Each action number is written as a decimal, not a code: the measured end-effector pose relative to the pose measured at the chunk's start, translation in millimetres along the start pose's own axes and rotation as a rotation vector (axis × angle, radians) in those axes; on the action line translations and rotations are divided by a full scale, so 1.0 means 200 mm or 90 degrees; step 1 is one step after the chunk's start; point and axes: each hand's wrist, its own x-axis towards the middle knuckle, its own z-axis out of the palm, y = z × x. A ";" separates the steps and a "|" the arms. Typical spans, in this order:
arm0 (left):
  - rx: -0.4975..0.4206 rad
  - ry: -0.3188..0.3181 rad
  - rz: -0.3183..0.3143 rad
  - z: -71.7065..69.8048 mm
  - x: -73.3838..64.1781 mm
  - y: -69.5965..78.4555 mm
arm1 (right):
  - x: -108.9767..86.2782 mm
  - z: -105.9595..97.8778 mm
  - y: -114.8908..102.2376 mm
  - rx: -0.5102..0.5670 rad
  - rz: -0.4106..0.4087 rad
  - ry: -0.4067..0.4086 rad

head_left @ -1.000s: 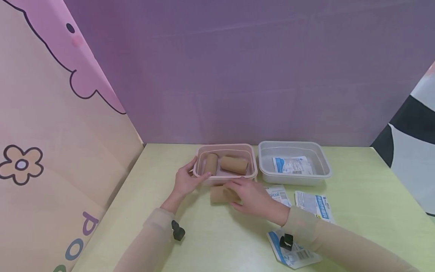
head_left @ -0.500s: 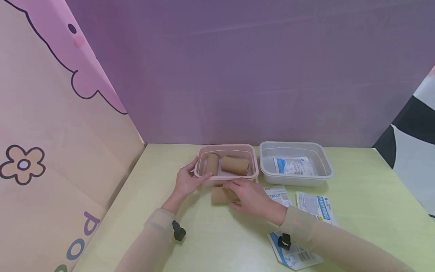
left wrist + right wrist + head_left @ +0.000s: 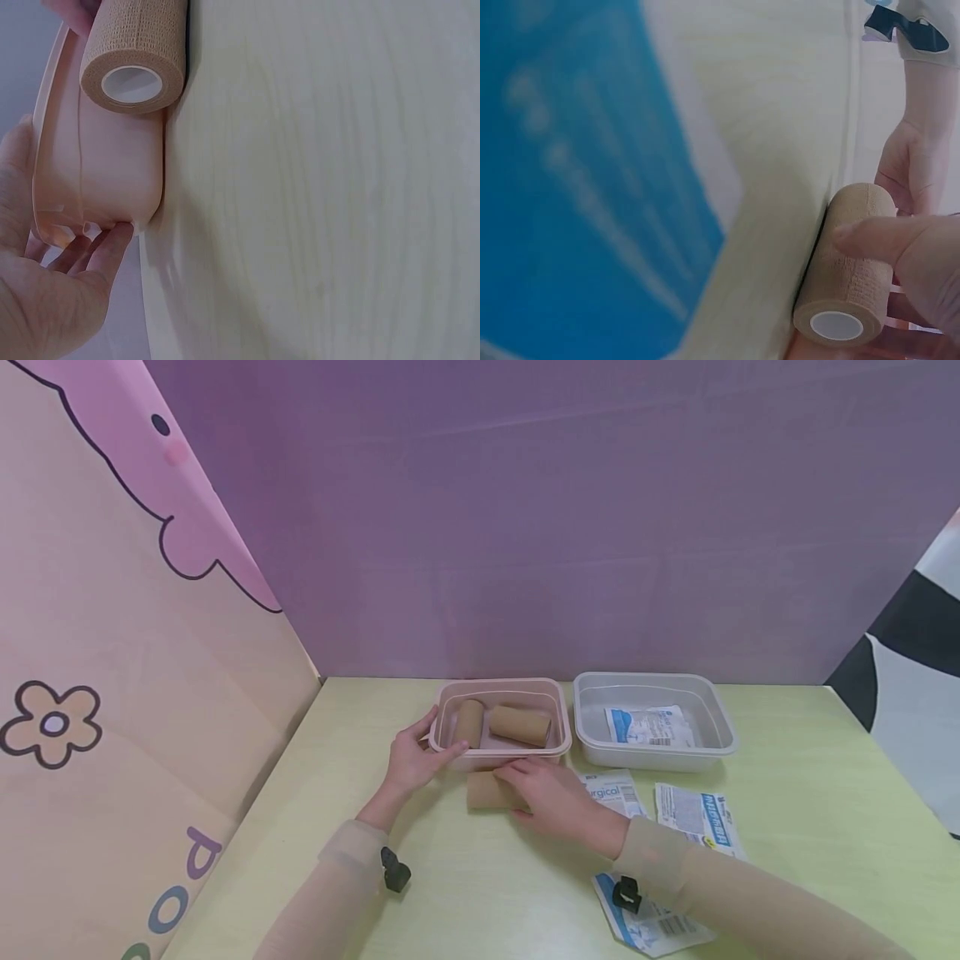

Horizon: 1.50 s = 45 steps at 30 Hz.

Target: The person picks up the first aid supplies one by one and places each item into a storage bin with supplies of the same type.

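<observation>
My left hand [image 3: 414,763] grips the left end of a pink plastic tray [image 3: 500,752], thumb on the rim and fingers against the side. Inside lie two tan cohesive bandage rolls, one lengthwise [image 3: 469,724] and one crosswise [image 3: 520,727]. Just in front of the tray, my right hand [image 3: 558,797] holds a third bandage roll [image 3: 491,791] on its side. Its textured wrap and white core [image 3: 132,84] show in the left wrist view. In the right wrist view, the right thumb [image 3: 870,237] lies across this roll, with fingers on its far side.
A grey tray [image 3: 656,749] stands right of the pink one, with a blue-and-white packet [image 3: 648,727] inside. More such packets lie on the table: one beside my right hand [image 3: 611,789], one farther right [image 3: 697,810], one under the right forearm [image 3: 648,922]. A purple wall rises behind.
Both hands keep their holds on the tray and the bandage roll, and the trays and packets stay put. The right wrist has shifted very slightly left; the head view drifts a little.
</observation>
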 end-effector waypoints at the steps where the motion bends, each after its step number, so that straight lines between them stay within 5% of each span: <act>1: 0.003 -0.001 0.003 0.00 0.00 0.00 | 0.00 0.00 0.00 -0.004 -0.002 -0.001; 14: -0.010 -0.002 -0.002 0.02 0.01 0.02 | 0.00 0.00 0.01 -0.026 -0.050 0.038; 29: -0.001 0.006 -0.015 -0.02 0.02 0.01 | -0.04 -0.21 -0.02 0.002 -0.034 0.029; 45: 0.002 -0.004 -0.009 0.00 0.00 0.00 | -0.07 -0.28 0.02 -0.008 -0.080 0.154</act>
